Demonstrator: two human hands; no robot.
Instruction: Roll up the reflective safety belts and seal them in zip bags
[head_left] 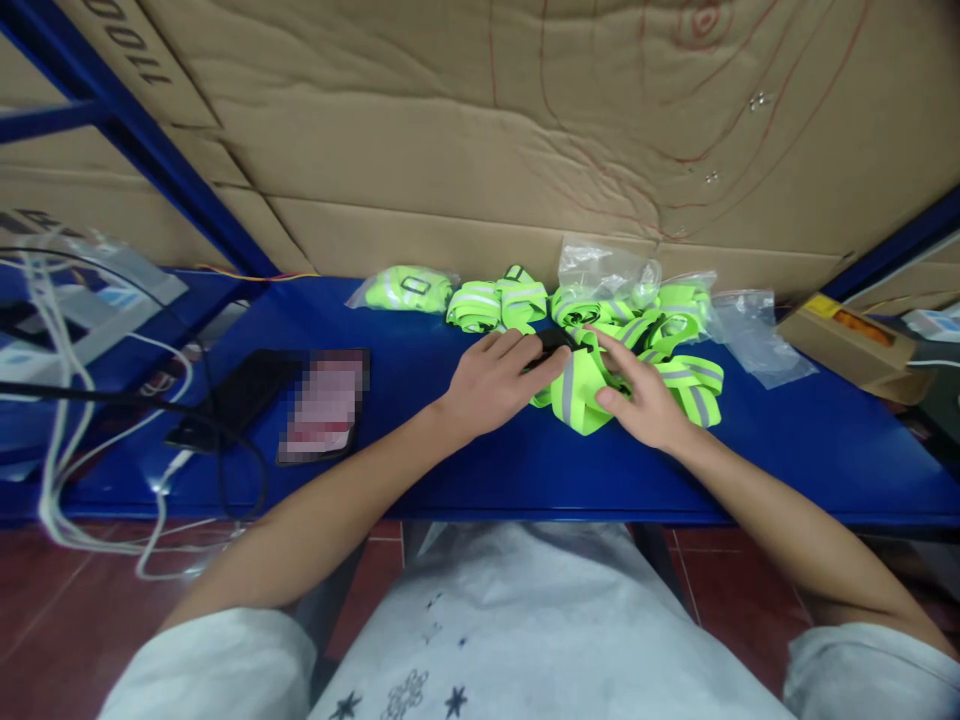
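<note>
Both hands are at a neon-green reflective strap (579, 392) with a grey stripe, lying bunched on the blue shelf. My left hand (495, 382) closes its fingers around a black part (553, 342) joined to the strap; its exact kind is hidden. On the other side, my right hand (639, 392) has its thumb and fingers around folds of the same strap. More loops of green strap (694, 385) lie beside and behind my right hand. Some of the strap is covered by my fingers.
Behind the hands sit rolled green straps (495, 300), a bagged one (409, 289) and clear plastic bags (765, 335). To the left are a phone (324, 405), a black device (232, 400) and white cables (56, 400). An open cardboard box (844, 350) stands right; cardboard (420, 150) backs the shelf (465, 475).
</note>
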